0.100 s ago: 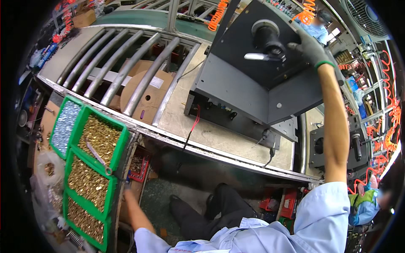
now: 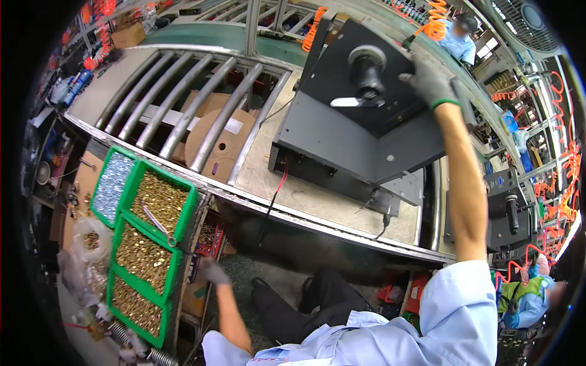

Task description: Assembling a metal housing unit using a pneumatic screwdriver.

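Head view: the right hand (image 2: 430, 82), gloved, reaches up and far to the right, its grip pressed onto the top edge of the dark metal cabinet (image 2: 360, 134), seemingly steadying it where it lies tilted on the worktop (image 2: 317, 198) beside the roller conveyor (image 2: 183, 110). The cabinet's round knob (image 2: 366, 64) faces the camera. The left hand (image 2: 213, 271), also gloved, hangs low beside the green bins of brass screws (image 2: 149, 244), fingers loosely curled, holding nothing that shows, within easy reach of the fasteners.

a long metal bench (image 2: 317, 201) had rollers (image 2: 177, 110) at one end. a black metal box (image 2: 360, 128) sat on it.
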A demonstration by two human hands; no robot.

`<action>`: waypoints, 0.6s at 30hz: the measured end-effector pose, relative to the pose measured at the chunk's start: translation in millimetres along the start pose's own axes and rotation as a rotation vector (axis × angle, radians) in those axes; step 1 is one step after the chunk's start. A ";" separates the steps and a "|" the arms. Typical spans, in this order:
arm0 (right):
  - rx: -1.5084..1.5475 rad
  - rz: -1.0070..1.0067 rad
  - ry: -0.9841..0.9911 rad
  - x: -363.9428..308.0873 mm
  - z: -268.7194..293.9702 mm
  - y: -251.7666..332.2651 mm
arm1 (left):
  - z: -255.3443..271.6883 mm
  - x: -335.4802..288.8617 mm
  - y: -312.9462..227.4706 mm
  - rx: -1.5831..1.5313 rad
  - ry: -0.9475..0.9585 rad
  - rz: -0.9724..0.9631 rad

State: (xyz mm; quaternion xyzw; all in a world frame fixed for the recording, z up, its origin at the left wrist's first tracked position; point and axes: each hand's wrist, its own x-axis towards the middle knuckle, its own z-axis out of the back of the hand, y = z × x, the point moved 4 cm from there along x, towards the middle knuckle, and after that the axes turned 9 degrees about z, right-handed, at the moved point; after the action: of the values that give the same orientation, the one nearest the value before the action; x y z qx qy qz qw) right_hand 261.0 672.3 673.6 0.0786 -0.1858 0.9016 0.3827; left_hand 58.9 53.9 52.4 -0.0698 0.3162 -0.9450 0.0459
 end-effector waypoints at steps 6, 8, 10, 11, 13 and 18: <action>0.041 -0.162 -0.057 -10.1 7.6 -19.1 | 173.5 -112.9 -341.6 -0.910 0.710 0.272; 0.068 -0.214 -0.050 -15.3 13.5 -21.6 | 238.6 -111.0 -464.7 -0.885 0.762 0.052; 0.110 -0.259 -0.080 -14.6 5.0 -33.0 | 290.3 -117.5 -576.0 -0.946 0.747 -0.299; 0.141 -0.284 -0.105 -11.7 0.1 -33.2 | 303.2 -118.5 -617.7 -1.021 0.846 -0.363; 0.167 -0.252 -0.193 -17.0 1.2 -27.1 | 301.8 -116.5 -688.9 -0.997 0.902 -0.566; 0.199 -0.237 -0.347 -27.7 14.0 -25.7 | 265.9 -134.5 -793.0 -0.750 0.780 -1.296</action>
State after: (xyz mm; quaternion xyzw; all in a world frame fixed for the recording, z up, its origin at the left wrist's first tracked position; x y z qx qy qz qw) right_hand 298.8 664.9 685.7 0.2911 -0.1488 0.8372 0.4385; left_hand 200.6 545.4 727.7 0.0832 0.4996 -0.5733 -0.6441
